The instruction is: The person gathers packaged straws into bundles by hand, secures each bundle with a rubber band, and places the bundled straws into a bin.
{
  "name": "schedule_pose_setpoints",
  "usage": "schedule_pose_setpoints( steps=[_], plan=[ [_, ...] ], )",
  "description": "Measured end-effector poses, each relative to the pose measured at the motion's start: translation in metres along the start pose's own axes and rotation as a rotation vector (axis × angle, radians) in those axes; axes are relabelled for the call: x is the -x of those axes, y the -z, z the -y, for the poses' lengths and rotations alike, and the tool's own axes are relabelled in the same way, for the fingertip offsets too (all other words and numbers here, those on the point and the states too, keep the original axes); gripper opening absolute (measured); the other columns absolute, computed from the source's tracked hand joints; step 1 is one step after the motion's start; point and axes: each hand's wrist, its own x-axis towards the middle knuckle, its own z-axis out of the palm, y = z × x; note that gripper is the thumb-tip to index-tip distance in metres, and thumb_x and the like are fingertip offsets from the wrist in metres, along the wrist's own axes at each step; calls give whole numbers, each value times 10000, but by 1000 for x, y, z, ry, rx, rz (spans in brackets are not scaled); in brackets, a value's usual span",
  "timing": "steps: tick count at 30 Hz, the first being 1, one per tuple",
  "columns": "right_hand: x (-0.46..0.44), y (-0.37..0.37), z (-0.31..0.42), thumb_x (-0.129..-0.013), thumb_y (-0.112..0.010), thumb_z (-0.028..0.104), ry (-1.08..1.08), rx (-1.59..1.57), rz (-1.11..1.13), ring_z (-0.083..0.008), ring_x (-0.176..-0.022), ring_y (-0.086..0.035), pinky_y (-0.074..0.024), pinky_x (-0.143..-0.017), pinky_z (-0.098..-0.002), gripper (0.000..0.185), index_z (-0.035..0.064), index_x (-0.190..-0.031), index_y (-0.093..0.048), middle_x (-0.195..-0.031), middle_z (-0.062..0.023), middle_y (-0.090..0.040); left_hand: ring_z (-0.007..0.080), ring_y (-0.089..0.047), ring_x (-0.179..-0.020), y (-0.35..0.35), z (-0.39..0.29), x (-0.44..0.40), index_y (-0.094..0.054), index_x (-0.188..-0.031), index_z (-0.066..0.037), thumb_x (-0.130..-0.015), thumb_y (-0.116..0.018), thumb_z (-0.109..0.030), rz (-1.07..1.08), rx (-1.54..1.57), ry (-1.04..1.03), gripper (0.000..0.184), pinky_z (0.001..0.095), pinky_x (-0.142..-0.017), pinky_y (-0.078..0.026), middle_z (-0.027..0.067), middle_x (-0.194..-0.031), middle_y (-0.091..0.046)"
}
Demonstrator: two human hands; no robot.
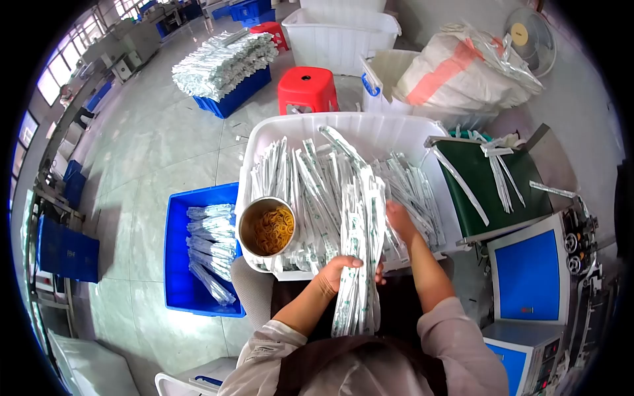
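One bundle of wrapped strips across near rim of white tub: in grip of left hand; right hand alongside, closure hidden. Metal cup of yellow rings at tub's near-left corner.

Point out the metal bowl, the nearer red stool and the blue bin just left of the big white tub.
Metal bowl [247, 228]: head view, inner wall.
Nearer red stool [318, 86]: head view, seat top.
Blue bin [176, 251]: head view, inner left wall.

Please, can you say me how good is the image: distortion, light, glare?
Head view: strong wide-angle bending, black corners; windows overexposed; soft sheen on the floor; pale highlights on the held packets, their small print hard to read.
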Motion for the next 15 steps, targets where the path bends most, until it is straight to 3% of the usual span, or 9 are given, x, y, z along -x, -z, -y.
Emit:
schedule_pose_setpoints(
  steps=[2, 4, 5, 7, 8, 10, 13, 14, 15],
  plan=[
    [-6, 22, 72, -850, -514, 344, -161, -923, -88, -195, -1042, -506, -395, -861, -307, 450, -8, -1131, -497, -1124, -129, -541, 272, -582, -779, 3, 2, -1, -491, -1048, 54, -615, -606, -180, -13, 3, 48, 506, 432, -872, -402, 155, -850, -566],
    [6, 52, 149, -858, -498, 377, 282, -726, 62, -196, -1155, -423, -341, -938, -290, 549, 3, -1245, -391, -1273, -128, -421, 281, -573, -778, 10, 10, -2, -485, -1063, 47, -598, -606, -203, -68, -21, 101, 542, 448, -876, -389, 156, -841, -556],
    [1, 49, 158, -858, -498, 377, 270, -733, 46, -196, -1155, -423, -341, -938, -290, 549, 3, -1245, -391, -1273, -128, -421, 284, -572, -786, 13, 13, -5, -485, -1062, 47, -600, -606, -209, -85, -35, 128, 543, 447, -877, -389, 158, -845, -554],
    [-9, 49, 169, -873, -473, 368, 322, -250, 329, -192, -1100, -475, -362, -922, -299, 466, 22, -1185, -475, -1202, -120, -497, 296, -569, -794, 14, 15, -8, -472, -1079, 53, -601, -610, -227, -52, -39, 152, 571, 444, -874, -392, 176, -884, -556],
    [-7, 52, 166, -873, -473, 368, 320, -248, 322, -192, -1100, -475, -362, -922, -299, 466, 22, -1185, -475, -1202, -120, -497, 312, -570, -807, 14, 16, -6, -458, -1102, 60, -598, -618, -245, -49, -43, 140, 610, 450, -882, -388, 192, -917, -555],
    [-3, 52, 163, -899, -447, 257, 317, -105, 584, -168, -1034, -512, -387, -863, -288, 331, 34, -1127, -536, -1114, -100, -564, 370, -560, -897, 16, 16, 3, -405, -1176, 70, -596, -652, -310, -37, -10, 95, 736, 484, -889, -395, 251, -1034, -529],
    [45, 27, 162, -907, -426, 262, 365, -162, 640, -163, -953, -554, -409, -827, -295, 316, 25, -1028, -596, -980, -95, -618, 375, -534, -992, 31, 20, 12, -378, -1211, 48, -614, -682, -302, -94, 140, -5, 756, 485, -846, -445, 289, -1100, -488],
    [51, 24, 164, -910, -414, 265, 339, -156, 613, -186, -971, -550, -406, -836, -303, 322, 25, -1012, -603, -986, -101, -614, 357, -548, -972, 24, 20, 11, -381, -1205, 49, -622, -675, -242, -22, 114, 1, 714, 468, -837, -457, 274, -1108, -492],
    [55, 22, 166, -914, -401, 268, 314, -151, 581, -208, -990, -545, -402, -845, -310, 331, 25, -997, -609, -992, -106, -610, 354, -550, -966, 25, 23, 14, -388, -1192, 52, -623, -667, -197, -125, 87, 14, 680, 462, -825, -466, 252, -1110, -498]
  ],
)
